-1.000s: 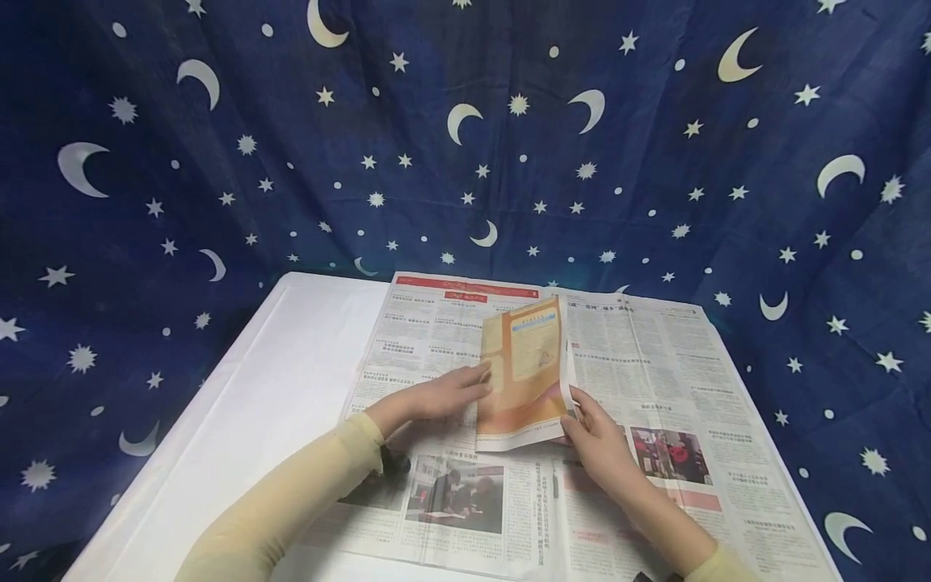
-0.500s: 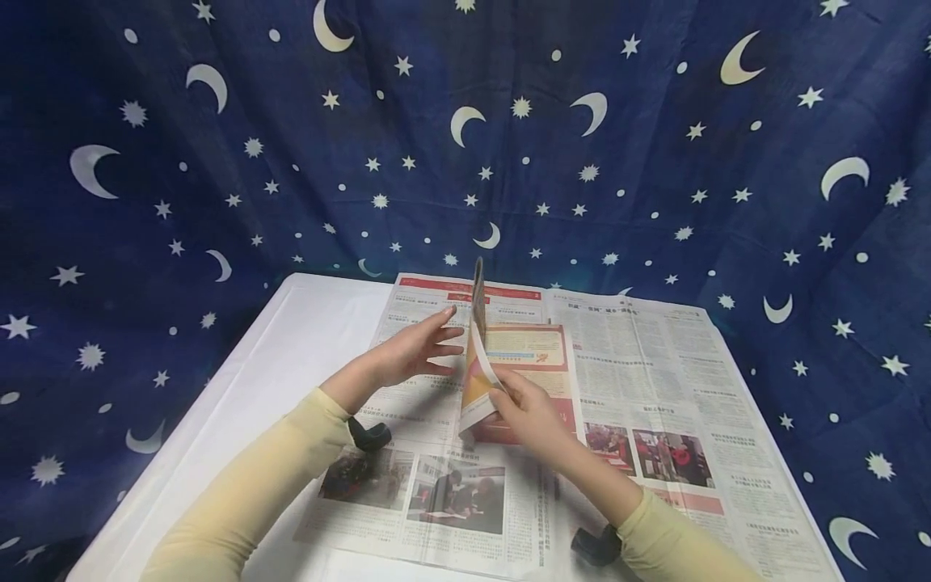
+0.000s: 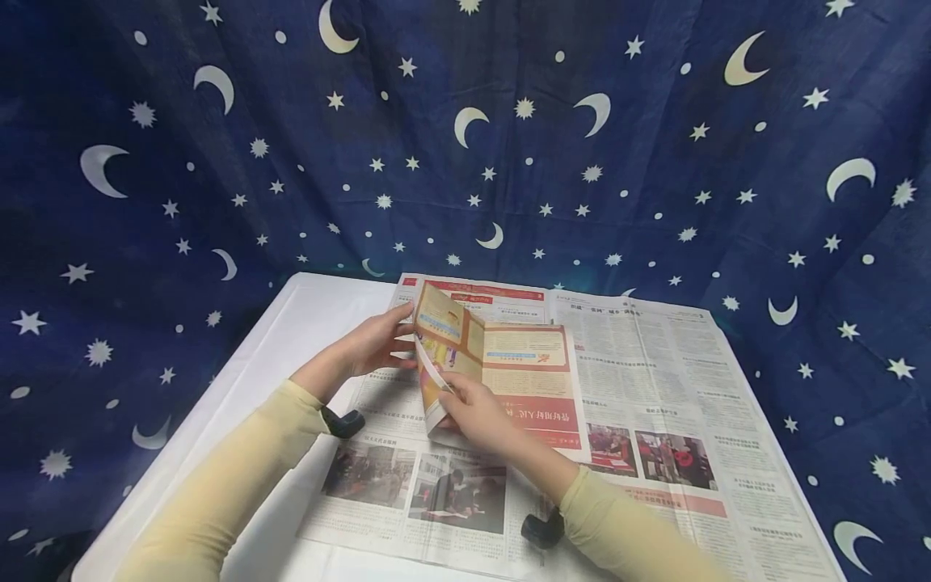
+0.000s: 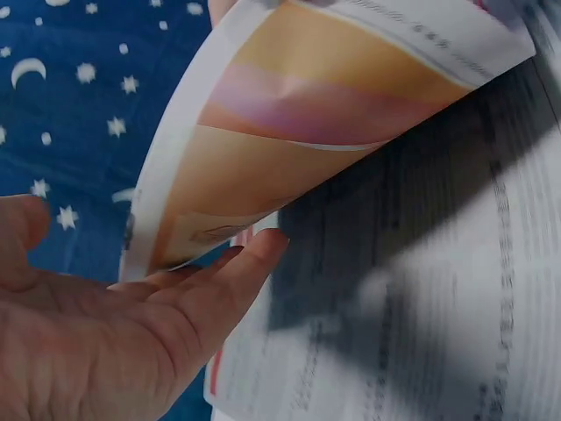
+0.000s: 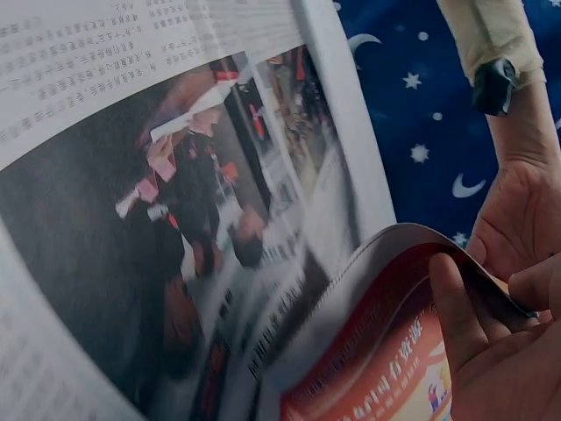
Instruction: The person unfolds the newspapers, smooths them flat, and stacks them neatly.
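Observation:
A colourful folded leaflet [image 3: 529,368], orange, cream and red, lies partly opened on a spread newspaper. Its left leaf [image 3: 449,327] stands raised and leans to the left. My right hand [image 3: 473,411] pinches the lower edge of that leaf, with thumb and fingers on either side of the paper in the right wrist view. At the leaf's outer left edge is my left hand [image 3: 374,343], fingers extended. The left wrist view has the fingers of the left hand [image 4: 131,338] spread just under the leaf's orange-and-purple outer face [image 4: 289,96].
The large newspaper [image 3: 655,356] with photos and columns of print covers much of the white table [image 3: 262,347]. A dark blue cloth [image 3: 407,121] with moons and stars hangs behind and to the sides. Both wrists wear dark bands with a black part sticking out.
The raised leaf has swung from right to left, uncovering the inner pages. My right hand moved left with it; my left hand came off the leaf, shifted left and is back at its outer edge.

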The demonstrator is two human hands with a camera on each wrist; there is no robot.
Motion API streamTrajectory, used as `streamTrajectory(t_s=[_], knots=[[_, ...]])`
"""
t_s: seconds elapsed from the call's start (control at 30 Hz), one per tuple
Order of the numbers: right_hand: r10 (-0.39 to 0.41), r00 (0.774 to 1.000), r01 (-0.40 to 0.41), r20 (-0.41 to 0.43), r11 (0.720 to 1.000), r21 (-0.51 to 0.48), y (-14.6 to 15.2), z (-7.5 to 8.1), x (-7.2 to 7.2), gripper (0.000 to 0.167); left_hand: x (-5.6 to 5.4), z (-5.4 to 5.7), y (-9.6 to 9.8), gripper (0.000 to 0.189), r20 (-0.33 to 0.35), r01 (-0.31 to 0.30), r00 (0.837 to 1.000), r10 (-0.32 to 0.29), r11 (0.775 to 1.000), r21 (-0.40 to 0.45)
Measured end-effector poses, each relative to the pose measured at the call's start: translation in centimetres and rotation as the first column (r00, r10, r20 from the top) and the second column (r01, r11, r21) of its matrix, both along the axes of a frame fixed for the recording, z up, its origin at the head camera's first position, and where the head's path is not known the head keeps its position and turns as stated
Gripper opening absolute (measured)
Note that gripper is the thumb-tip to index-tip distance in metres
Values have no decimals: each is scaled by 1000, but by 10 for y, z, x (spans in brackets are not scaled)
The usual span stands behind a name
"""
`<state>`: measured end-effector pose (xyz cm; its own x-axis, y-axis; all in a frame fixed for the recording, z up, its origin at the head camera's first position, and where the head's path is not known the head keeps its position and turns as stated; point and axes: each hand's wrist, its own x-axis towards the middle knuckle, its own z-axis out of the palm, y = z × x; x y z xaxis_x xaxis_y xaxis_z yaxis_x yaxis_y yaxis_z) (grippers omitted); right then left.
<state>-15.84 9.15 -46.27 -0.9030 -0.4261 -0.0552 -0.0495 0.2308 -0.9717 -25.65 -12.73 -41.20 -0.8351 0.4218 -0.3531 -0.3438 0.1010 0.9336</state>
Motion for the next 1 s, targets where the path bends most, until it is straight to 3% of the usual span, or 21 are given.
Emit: streamTrajectory(t_s=[0.13, 0.4, 0.5, 0.67, 0.73, 0.9, 1.0], knots=[[7, 1000, -8, 11, 999, 51, -14, -11, -5, 41, -8, -13, -9, 68, 16, -38, 999, 40, 996, -82], [6, 999, 3, -42, 974, 227, -31, -27, -10, 43, -14, -37, -16, 87, 37, -100, 993, 110, 973, -206], [42, 999, -38, -17, 980, 195, -29, -30, -9, 45, -15, -42, -17, 92, 52, -109, 991, 123, 971, -212], [136, 990, -137, 41, 990, 39, -9, -29, -4, 50, -16, -47, -18, 89, 26, -95, 994, 105, 964, -248], [135, 991, -136, 22, 990, 50, 5, -25, -3, 51, -16, -48, -19, 87, 11, -90, 995, 97, 958, -273], [-28, 999, 33, -26, 984, 177, 51, -13, -6, 51, -16, -53, -22, 83, -1, -81, 996, 84, 957, -279], [-162, 987, 163, -22, 962, 218, 88, -11, -10, 55, -15, -57, -24, 83, -10, -65, 998, 65, 962, -265]])
